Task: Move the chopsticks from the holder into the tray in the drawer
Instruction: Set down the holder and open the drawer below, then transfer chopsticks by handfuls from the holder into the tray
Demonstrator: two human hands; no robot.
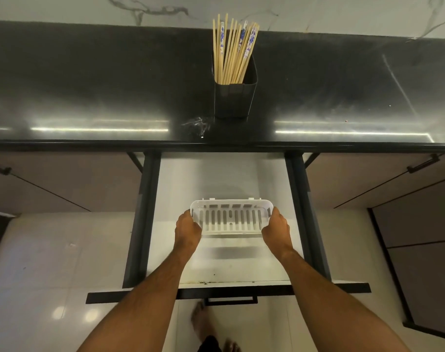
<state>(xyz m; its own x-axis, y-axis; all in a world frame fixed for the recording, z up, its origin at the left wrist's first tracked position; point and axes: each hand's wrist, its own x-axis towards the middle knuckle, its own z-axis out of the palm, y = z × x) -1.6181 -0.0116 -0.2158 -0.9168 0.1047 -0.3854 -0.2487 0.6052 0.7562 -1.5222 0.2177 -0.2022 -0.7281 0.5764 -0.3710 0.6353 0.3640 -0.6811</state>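
Several wooden chopsticks [232, 49], some with blue-patterned tops, stand upright in a dark holder [235, 99] on the black countertop. Below it the drawer [224, 265] is pulled open, showing a white bottom. A white slotted tray [230, 216] is held tilted above the drawer bottom and casts a shadow beneath. My left hand [187, 231] grips the tray's left end and my right hand [276, 229] grips its right end. The tray holds nothing.
The glossy black countertop [89, 97] runs the full width, with a marbled wall behind. Cabinet doors [51, 184] flank the drawer on both sides. The drawer's dark front with its handle [231, 299] lies nearest me, above the tiled floor and my bare feet.
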